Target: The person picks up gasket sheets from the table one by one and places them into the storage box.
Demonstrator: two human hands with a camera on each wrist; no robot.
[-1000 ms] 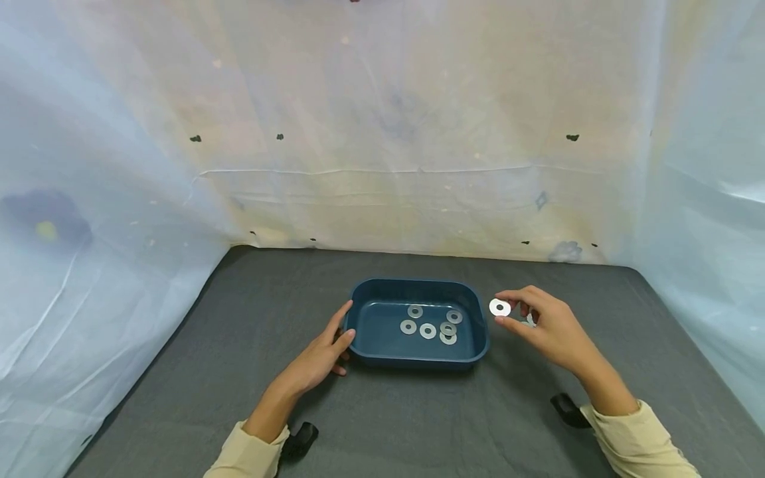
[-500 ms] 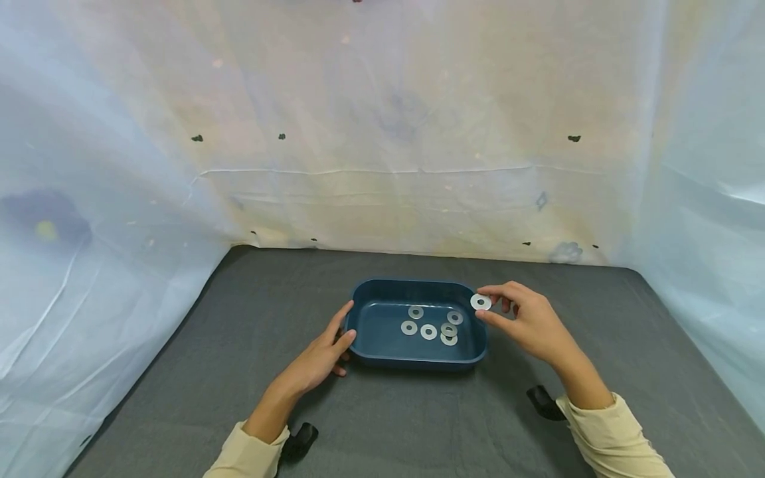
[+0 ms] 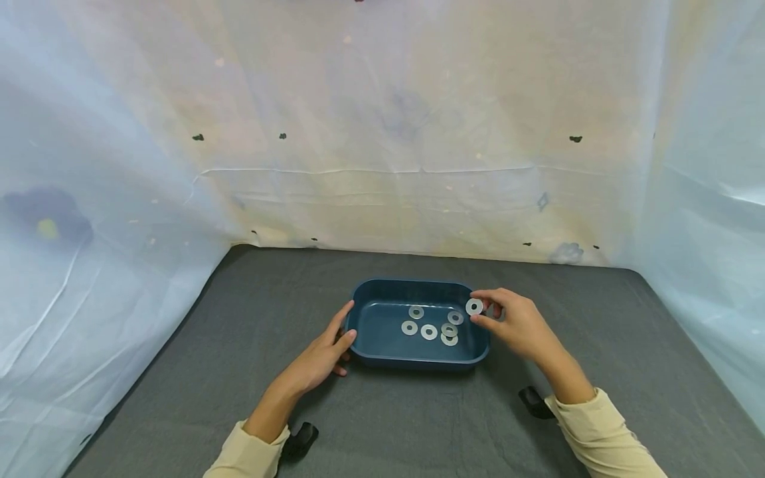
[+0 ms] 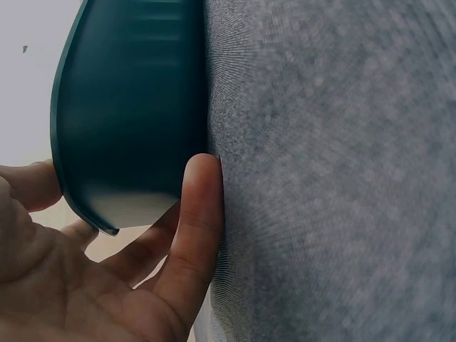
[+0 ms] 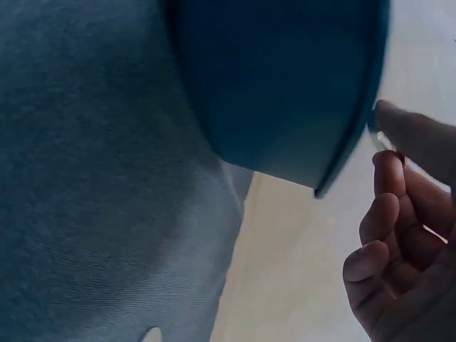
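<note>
The blue tray [image 3: 382,352] sits on the dark cloth with several flat washers [image 3: 429,332] spread over its floor, two of them overlapping. My left hand [image 3: 317,358] holds the tray's left end. In the left wrist view its thumb [image 4: 35,185] reaches over the rim, while the other fingers lie along the outer wall. My right hand [image 3: 516,325] pinches a washer [image 3: 474,307] between thumb and index finger, at the tray's right rim. In the right wrist view that washer shows edge-on, partly hidden by the fingertips.
Grey cloth [image 3: 418,425] covers the table around the tray. A pale sheet [image 3: 382,133] hangs behind it, with more sheeting at both sides. A small white rounded thing [image 5: 152,335] shows on the cloth at the bottom edge of the right wrist view.
My right hand has moved left with the pinched washer, from beside the tray to its right rim. The left hand and the washers in the tray stay in place.
</note>
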